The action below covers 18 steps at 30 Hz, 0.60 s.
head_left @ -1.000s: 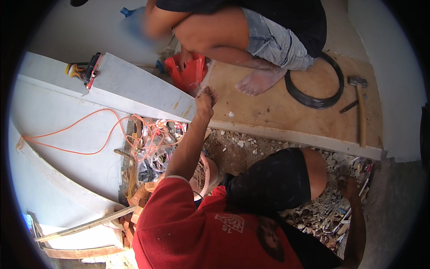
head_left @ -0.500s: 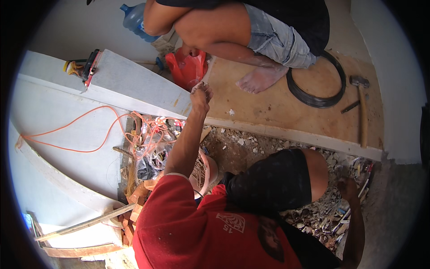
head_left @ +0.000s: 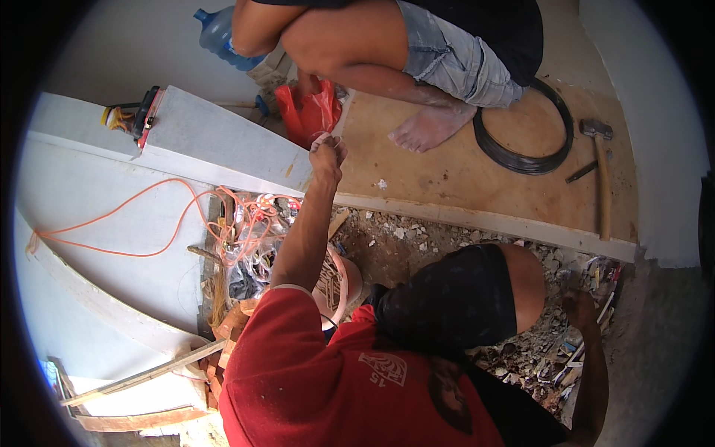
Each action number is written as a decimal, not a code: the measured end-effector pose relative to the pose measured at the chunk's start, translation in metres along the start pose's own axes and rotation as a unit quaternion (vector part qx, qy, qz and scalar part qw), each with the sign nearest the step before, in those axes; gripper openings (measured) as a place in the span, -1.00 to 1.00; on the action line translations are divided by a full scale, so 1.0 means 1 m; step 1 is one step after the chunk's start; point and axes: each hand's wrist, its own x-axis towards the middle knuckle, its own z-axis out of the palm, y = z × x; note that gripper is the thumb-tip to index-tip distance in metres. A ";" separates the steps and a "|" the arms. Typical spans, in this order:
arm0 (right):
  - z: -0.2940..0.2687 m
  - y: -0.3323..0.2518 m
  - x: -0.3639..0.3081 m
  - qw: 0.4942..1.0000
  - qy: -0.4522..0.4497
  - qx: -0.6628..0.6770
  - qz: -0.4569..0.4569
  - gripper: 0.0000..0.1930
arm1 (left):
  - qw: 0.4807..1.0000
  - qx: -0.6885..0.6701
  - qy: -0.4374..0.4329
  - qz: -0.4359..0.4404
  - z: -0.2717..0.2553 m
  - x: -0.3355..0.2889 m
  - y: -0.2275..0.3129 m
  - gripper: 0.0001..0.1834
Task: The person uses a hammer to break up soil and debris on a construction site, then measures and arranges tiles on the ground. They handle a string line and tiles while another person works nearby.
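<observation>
Head view: the left hand (head_left: 328, 153) is hovering by the narrow end of a grey ledge (head_left: 231, 130), just beside a red plastic bag (head_left: 319, 113). Its fingers are curling inward; I cannot tell whether they are pinching something thin and clear. The bag is sitting open, seemingly in use, with a co-worker's hand (head_left: 306, 82) reaching into it. The right hand (head_left: 579, 308) is hanging low near shadowed rubble (head_left: 521, 365), its grip too dark to tell. Nothing is looking finished: rubble is lying loose, while a black wire coil (head_left: 521, 162) and a hammer (head_left: 603, 182) are lying unheld.
</observation>
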 end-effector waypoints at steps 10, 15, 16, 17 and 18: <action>0.012 0.002 -0.006 0.996 0.071 -0.040 -0.044 -0.80 | 1.000 0.026 -0.007 -0.011 0.004 0.012 0.010 -0.87; -0.009 -0.017 0.005 0.998 -0.004 -0.064 0.012 -0.77 | 0.993 0.114 -0.027 -0.014 -0.029 0.022 -0.005 -0.93; -0.008 -0.040 0.021 0.999 -0.006 -0.034 0.029 -0.75 | 0.982 0.148 -0.119 -0.006 -0.079 0.041 0.033 -0.86; -0.015 -0.027 0.003 0.998 -0.004 -0.048 0.049 -0.74 | 0.992 0.102 -0.060 -0.036 -0.051 0.022 -0.009 -0.77; -0.014 -0.018 -0.002 0.998 -0.001 -0.051 0.043 -0.73 | 0.991 0.091 -0.088 -0.037 -0.051 0.028 -0.008 -0.72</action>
